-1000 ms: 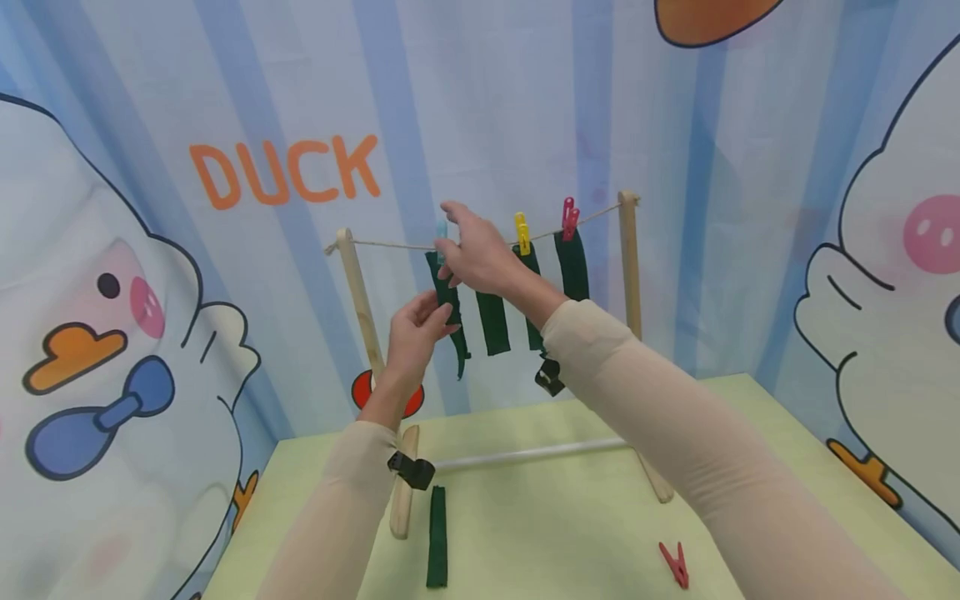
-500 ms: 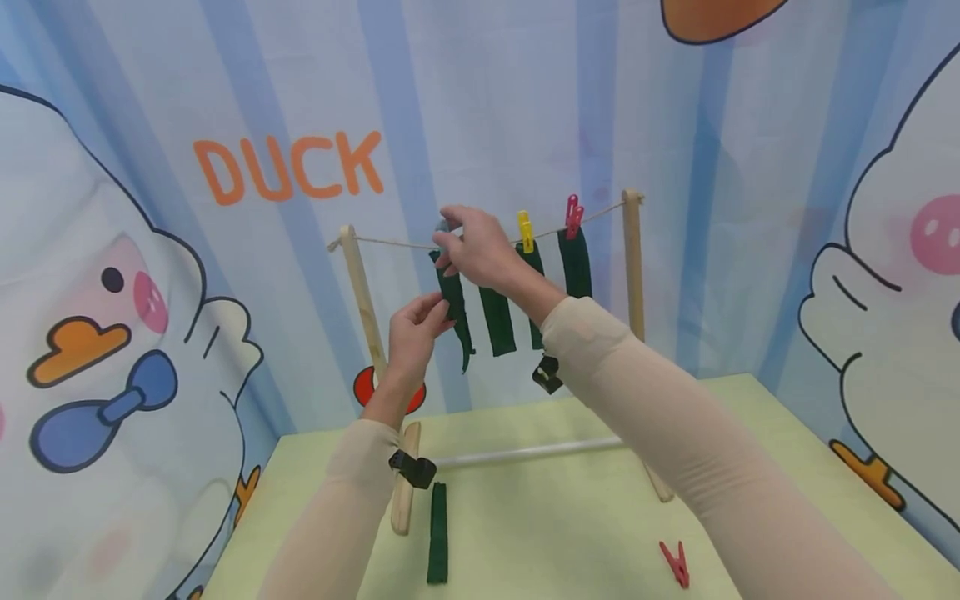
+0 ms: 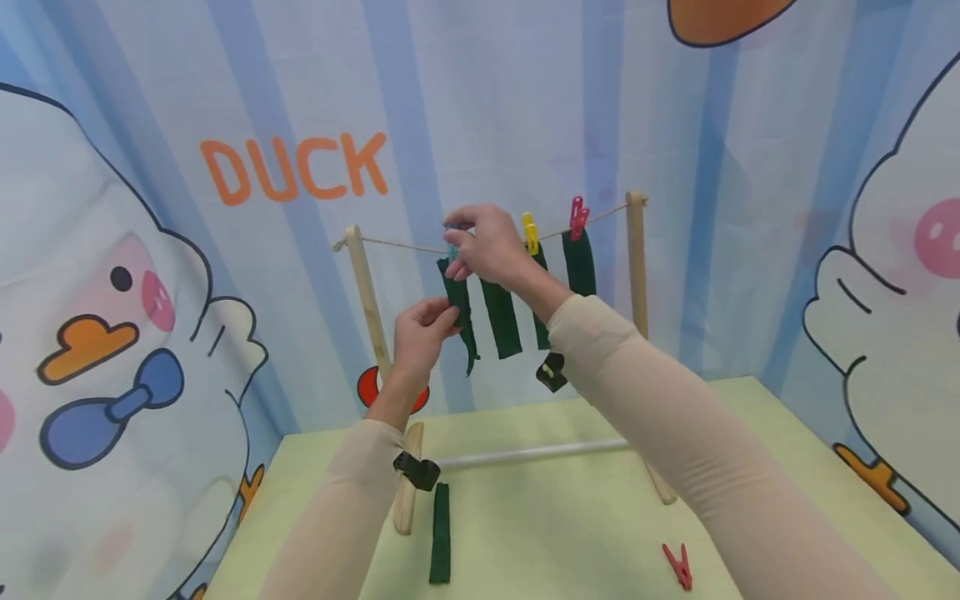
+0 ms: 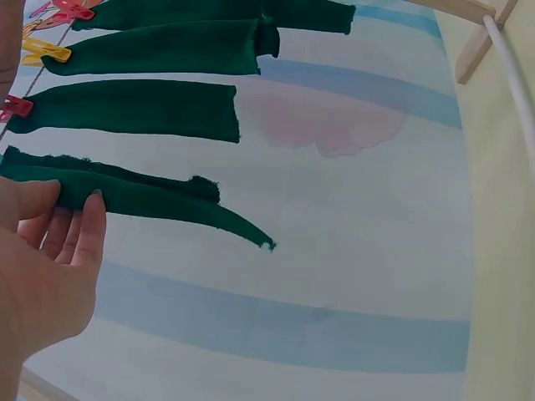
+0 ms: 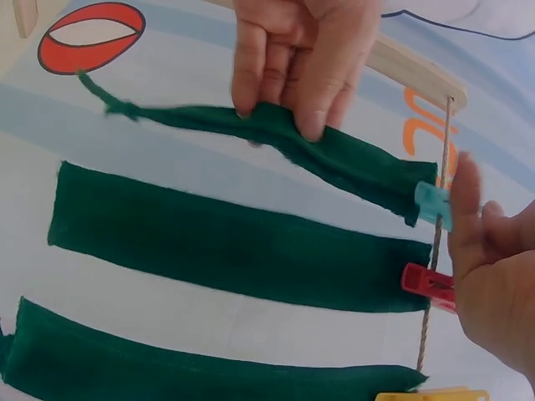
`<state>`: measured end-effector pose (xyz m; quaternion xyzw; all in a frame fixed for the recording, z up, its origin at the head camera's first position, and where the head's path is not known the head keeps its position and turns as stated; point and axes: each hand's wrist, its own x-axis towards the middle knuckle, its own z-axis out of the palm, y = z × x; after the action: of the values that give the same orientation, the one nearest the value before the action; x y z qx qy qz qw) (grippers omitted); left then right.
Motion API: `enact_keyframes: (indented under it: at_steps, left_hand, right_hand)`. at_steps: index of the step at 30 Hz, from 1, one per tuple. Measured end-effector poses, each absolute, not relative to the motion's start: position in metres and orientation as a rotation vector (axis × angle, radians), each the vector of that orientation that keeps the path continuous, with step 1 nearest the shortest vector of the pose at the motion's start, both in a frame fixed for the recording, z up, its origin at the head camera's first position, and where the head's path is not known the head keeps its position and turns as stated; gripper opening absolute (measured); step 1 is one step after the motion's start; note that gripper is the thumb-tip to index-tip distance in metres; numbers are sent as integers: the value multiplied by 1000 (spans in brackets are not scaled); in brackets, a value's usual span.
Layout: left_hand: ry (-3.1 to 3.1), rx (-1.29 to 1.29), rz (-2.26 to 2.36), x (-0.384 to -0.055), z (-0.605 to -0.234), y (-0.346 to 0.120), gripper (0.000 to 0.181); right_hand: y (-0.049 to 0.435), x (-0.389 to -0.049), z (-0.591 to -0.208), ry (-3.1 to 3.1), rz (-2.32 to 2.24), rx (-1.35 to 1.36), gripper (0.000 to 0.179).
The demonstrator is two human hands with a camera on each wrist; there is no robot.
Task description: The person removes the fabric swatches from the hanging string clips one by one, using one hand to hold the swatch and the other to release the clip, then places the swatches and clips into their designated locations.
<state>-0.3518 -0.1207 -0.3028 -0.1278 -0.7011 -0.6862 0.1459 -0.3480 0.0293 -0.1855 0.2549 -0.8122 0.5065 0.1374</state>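
Note:
A dark green cloth strip (image 3: pixel 459 304) hangs at the left end of a rope line, folded lengthwise with its lower end twisted. My left hand (image 3: pixel 422 333) pinches this strip partway down between thumb and fingers. At its top, a light blue clothespin (image 5: pixel 433 203) clips the strip to the rope (image 5: pixel 445 150). The right hand (image 3: pixel 487 246) has thumb and fingers at the handle end of that clothespin, hiding most of it in the head view. Beside it hang more green strips (image 5: pixel 242 238), held by a red clothespin (image 5: pixel 428 284) and a yellow clothespin (image 3: pixel 530 233).
Two wooden posts (image 3: pixel 637 267) carry the rope, joined low down by a white bar (image 3: pixel 532 454). On the pale yellow table (image 3: pixel 555 525) lie another green strip (image 3: pixel 440 533) at front left and a loose red clothespin (image 3: pixel 678 567) at front right. A duck-print curtain (image 3: pixel 300 75) stands behind.
The right hand's thumb and forefinger have come closer together around the light blue clothespin. The left hand keeps its pinch on the strip. The whole head view has shifted slightly.

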Motion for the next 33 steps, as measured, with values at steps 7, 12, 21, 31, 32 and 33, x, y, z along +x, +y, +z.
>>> enact_keyframes:
  at_steps: [7, 12, 21, 31, 32, 33]
  left_hand:
    - [-2029, -367, -1949, -352, -306, -121, 26]
    - [-2023, -374, -1953, -351, -306, -122, 26]
    - [-2019, -393, -1950, -350, -308, -126, 24]
    - [-1973, -406, -2011, -348, -312, -124, 19]
    - [-1970, -406, -2017, -348, -312, -124, 19]
    - [-1966, -406, -2023, -348, -312, -124, 19]
  right_hand:
    - [32, -349, -186, -2272, 1428, 716, 24]
    - [31, -349, -187, -2198, 1413, 727, 22]
    - [29, -348, -180, -2169, 1371, 707, 23]
    - [30, -345, -174, -2094, 1425, 730, 22]
    - [30, -345, -173, -2088, 1427, 732, 22]
    - [30, -345, -173, -2082, 1431, 732, 22]
